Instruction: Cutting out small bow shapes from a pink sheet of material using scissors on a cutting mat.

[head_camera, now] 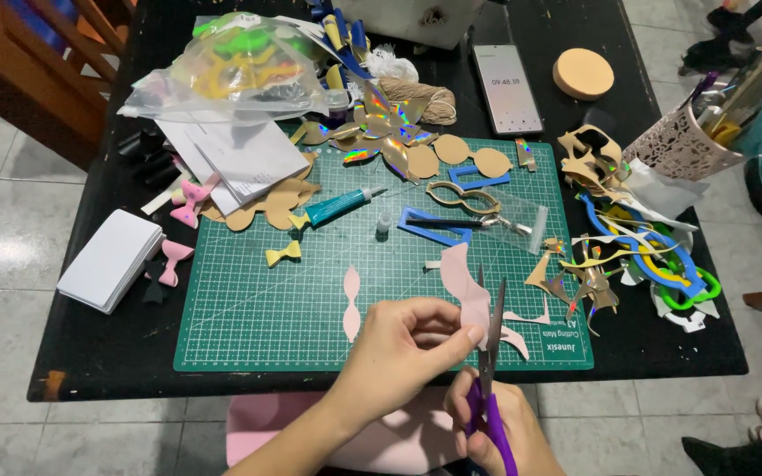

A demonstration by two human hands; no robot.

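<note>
Two hands low over the bench [99,353]: the left hand [399,353] has its grip pinching a pink foam piece [467,291] at six o'clock on the green cutting mat [257,308]. The right hand [496,427], grip wrapped round purple-handled scissors [489,370], has the blades parted at the foam's edge (blades pointing to twelve). A pink cutout [351,304] lies at nine o'clock of the hands.
</note>
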